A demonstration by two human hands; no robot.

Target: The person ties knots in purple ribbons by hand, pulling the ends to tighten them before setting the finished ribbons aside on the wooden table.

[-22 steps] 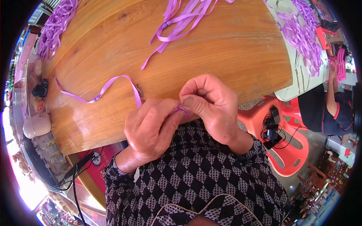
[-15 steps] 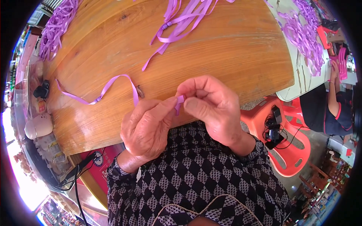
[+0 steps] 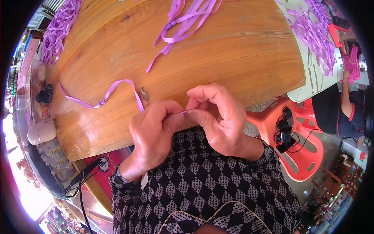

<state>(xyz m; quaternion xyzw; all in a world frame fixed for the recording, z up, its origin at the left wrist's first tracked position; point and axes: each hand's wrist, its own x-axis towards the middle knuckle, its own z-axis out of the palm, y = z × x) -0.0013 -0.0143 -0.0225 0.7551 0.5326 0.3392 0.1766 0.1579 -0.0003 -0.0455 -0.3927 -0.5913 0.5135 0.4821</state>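
Observation:
A purple ribbon (image 3: 113, 89) trails over the wooden table (image 3: 105, 58) from the left, with a small knot along it, and runs up to my hands at the near edge. My left hand (image 3: 154, 126) pinches its end between thumb and forefinger. Close against it, my right hand (image 3: 220, 121) grips the same end, thumb tip and forefinger pressed together. Only a sliver of ribbon shows between the fingertips; the rest of that end is hidden. Farther off lies a bundle of purple ribbons (image 3: 183, 31) with a wrapped knot.
Heaped purple ribbons (image 3: 62, 29) lie at the far left, more ribbons (image 3: 313, 37) on a white table (image 3: 302, 91) at right. An orange stool (image 3: 269, 121) holds a black cable and adapter (image 3: 286, 134). A co-worker's arm (image 3: 346, 95) shows beyond. A pink case (image 3: 42, 132) stands left.
Both hands have turned and drawn together at the fingertips. The folded ribbon end that showed between them is now mostly covered by the thumbs and fingers.

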